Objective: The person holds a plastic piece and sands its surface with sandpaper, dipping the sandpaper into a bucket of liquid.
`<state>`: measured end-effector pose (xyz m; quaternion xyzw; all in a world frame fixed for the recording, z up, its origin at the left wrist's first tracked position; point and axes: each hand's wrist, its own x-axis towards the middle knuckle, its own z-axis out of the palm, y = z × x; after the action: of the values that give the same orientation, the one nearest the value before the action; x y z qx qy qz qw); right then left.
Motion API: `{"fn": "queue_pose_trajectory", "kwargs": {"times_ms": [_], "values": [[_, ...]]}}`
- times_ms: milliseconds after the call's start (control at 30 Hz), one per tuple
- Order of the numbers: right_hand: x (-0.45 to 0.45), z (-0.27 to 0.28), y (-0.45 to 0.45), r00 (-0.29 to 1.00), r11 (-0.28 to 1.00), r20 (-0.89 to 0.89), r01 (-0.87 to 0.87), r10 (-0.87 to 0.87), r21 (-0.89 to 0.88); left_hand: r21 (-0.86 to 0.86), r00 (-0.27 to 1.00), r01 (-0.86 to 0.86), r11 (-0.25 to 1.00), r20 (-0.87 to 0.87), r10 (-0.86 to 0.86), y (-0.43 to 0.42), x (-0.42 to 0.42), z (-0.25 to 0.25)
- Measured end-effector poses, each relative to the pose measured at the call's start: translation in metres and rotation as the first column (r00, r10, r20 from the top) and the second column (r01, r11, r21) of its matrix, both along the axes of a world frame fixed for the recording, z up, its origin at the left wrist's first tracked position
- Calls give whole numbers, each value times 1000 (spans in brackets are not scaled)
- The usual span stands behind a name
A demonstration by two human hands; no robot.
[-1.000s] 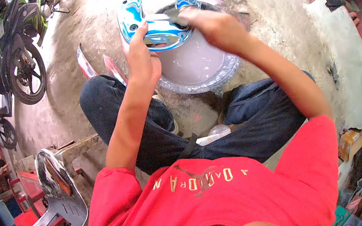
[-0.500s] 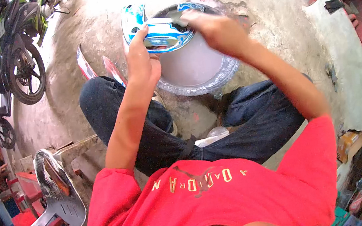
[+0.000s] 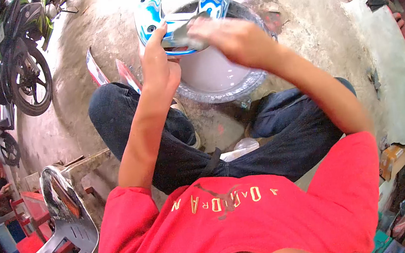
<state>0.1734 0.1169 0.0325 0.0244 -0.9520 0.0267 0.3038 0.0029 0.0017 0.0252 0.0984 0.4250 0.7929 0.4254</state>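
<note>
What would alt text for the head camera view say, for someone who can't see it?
A person's left hand holds a shiny blue and white panel over a round tub of cloudy liquid, while the right hand holds a grey sheet against it. A motorbike and plastic chair stand at left.

Saw a motorcycle [image 3: 24, 50] well left of the fingers [image 3: 204, 31], a grey chair [image 3: 77, 230] to their lower left and a cardboard box [image 3: 395, 160] to their lower right.

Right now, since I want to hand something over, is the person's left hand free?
No, the left hand grips the blue-and-white part by one side.
</note>
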Motion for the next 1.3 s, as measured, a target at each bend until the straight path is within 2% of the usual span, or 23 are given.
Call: {"fn": "queue_pose_trajectory", "kwargs": {"times_ms": [33, 133, 267, 333, 367, 400, 467, 533, 567, 633, 667, 700, 733, 800, 867, 933, 1000, 1033, 1067, 1133, 1200, 1233, 1300], "values": [[0, -1, 19, 999, 996, 4, 52, -52, -71, -55, 999, -13, 998, -36, 11, -1, 2, 5], [10, 7, 40, 924, 929, 237, 340, -301, -146, -43, 998, 31, 999, 63, -28, 1, -1, 0], [2, 8, -3, 1000, 996, 2, 10, -10, -84, 75, 982, 158, 985, 95, -165, 1, -6, -2], [4, 1, 16, 999, 998, -32, 36, -38, -58, 124, 967, 216, 969, 113, -230, 2, -4, 1], [7, 4, 32, 995, 989, 2, 98, -99, -109, 159, 956, 232, 960, 148, -255, 4, -5, -2], [12, 8, 41, 937, 936, 219, 310, -271, -169, 167, 956, 234, 958, 137, -258, 4, -2, 1], [15, 10, 47, 921, 925, 232, 352, -314, -143, 182, 959, 234, 955, 115, -257, 3, 7, 9], [8, 3, 15, 971, 943, 103, 234, -215, -237, 166, 965, 205, 965, 132, -228, 4, 7, 8], [3, 2, 2, 990, 979, 6, 140, -141, -146, 169, 960, 211, 963, 148, -236, 4, 7, 2], [3, 3, -2, 995, 988, -24, 91, -94, -121, 179, 938, 273, 945, 169, -303, 4, 5, -4], [4, 2, 11, 996, 990, -29, 81, -85, -119, 159, 952, 244, 957, 147, -267, 3, 8, -5], [8, 8, 21, 985, 970, 60, 168, -159, -177, 145, 966, 212, 966, 122, -230, 2, 14, 2], [9, 22, 24, 911, 863, 286, 384, -297, -329, 134, 977, 176, 975, 98, -190, 1, 18, 5], [12, 14, 34, 914, 864, 246, 390, -322, -318, 136, 980, 154, 979, 104, -168, 3, 17, 6], [6, 7, 9, 989, 946, 8, 141, -145, -290, 130, 989, 100, 986, 97, -113, 4, 20, 6], [2, 13, -20, 999, 989, -36, 8, -13, -145, 136, 987, 124, 983, 89, -137, 1, 20, 7], [3, 13, -5, 998, 995, -60, 16, -22, -103, 119, 987, 113, 986, 100, -125, 2, 19, 6], [3, 14, 11, 996, 990, -44, 75, -81, -123, 121, 994, 73, 990, 78, -83, 0, 25, 13], [5, 16, 20, 976, 920, 52, 216, -210, -328, 107, 994, 73, 992, 79, -81, -2, 27, 16], [8, 26, 30, 873, 819, 325, 467, -365, -333, 81, 993, 75, 994, 79, -82, -2, 28, 21], [5, 14, 9, 992, 968, -25, 118, -127, -220, 107, 992, 98, 989, 68, -105, 3, 21, 15], [3, 14, -7, 998, 995, -41, 38, -42, -94, 110, 991, 108, 988, 65, -115, 2, 17, 10], [1, 16, -18, 999, 998, -24, -22, 21, -52, 129, 981, 131, 983, 125, -148, 5, 7, 5]]}}
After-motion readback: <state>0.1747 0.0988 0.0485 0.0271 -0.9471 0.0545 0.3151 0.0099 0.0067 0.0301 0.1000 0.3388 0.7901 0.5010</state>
